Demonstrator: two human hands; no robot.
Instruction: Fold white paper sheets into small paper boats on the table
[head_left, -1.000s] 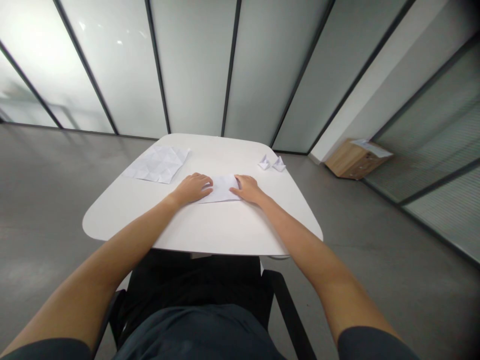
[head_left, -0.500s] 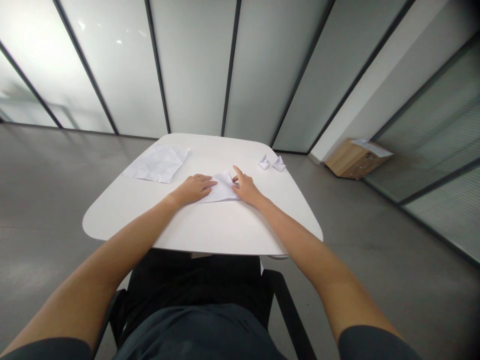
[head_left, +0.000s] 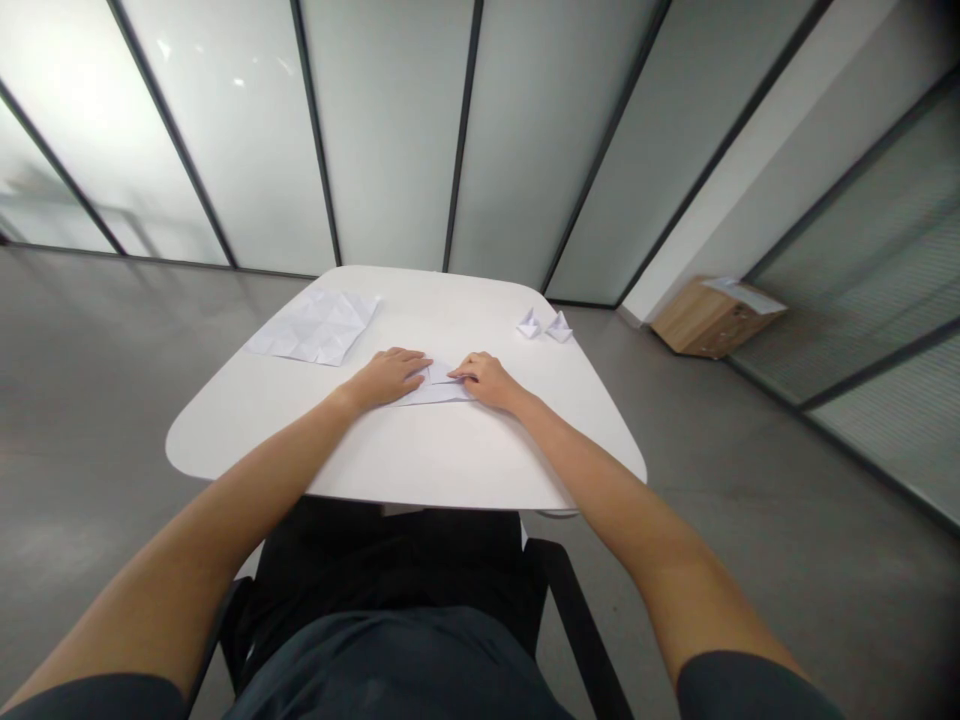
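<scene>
The left grip [head_left: 388, 378] and the right grip [head_left: 486, 381] both lie open and palm-down, neither one clenched, with their fingers stretched forward and resting on a flattened piece of folded white paper [head_left: 439, 386]. The paper sits low on the table [head_left: 420, 450], between the two grips and touching both, and its long lower edge runs from under the heel of the left grip towards the right grip. A crease or fold line shows on its top face, just beside the right grip's fingertips [head_left: 459, 377]. Neither grip pinches the paper; they only press on it from above. Farther ahead and to the left of the left grip lies a large, unfolded sheet of white paper [head_left: 316, 326], covered in a geometric pattern of creases. Well ahead and to the right of the right grip, near the far edge of the table, stand two small folded paper boats [head_left: 544, 325], just beside each other. Both forearms reach forward from the person's dark short sleeves [head_left: 727, 685] over the near edge of the table. Beyond the right grip and well off the table, a light wooden box [head_left: 709, 319] stands on the grey floor [head_left: 757, 480], with a sheet of paper [head_left: 742, 295] lying on top.
</scene>
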